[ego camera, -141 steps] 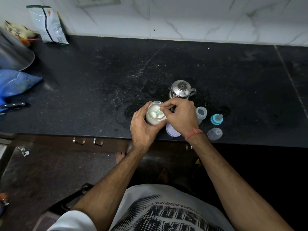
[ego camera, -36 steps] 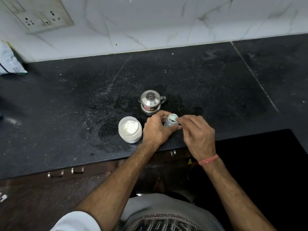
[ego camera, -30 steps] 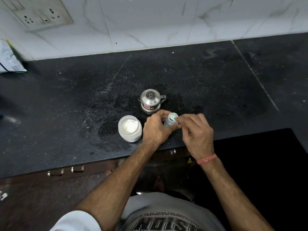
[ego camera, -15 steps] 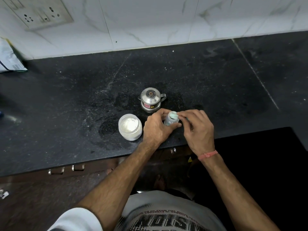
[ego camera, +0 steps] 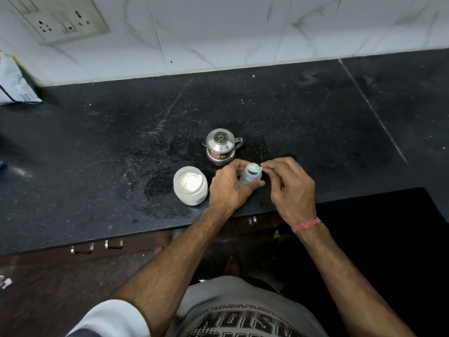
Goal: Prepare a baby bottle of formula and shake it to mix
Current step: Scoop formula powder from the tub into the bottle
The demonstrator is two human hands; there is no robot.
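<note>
since 4.7 s ago, left hand (ego camera: 228, 188) shifted from powder jar (ego camera: 190, 186) to gripping bottle (ego camera: 251, 175); right hand (ego camera: 291, 188) fingers pinch scoop (ego camera: 255, 168) at bottle mouth; kettle (ego camera: 221, 147) at 12 o'clock, red label unreadable.

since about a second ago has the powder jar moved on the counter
No. The powder jar sits at the same spot, left-front of the steel pot; only the camera shifted.

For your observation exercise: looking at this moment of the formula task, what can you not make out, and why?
- Head view: bottle fill level, hidden by left hand.
- Scoop handle, covered by right hand fingers; whether powder remains in it is too small to tell.
- Steel pot contents, hidden by its lid.
- Packet, cut off by left edge.
</note>
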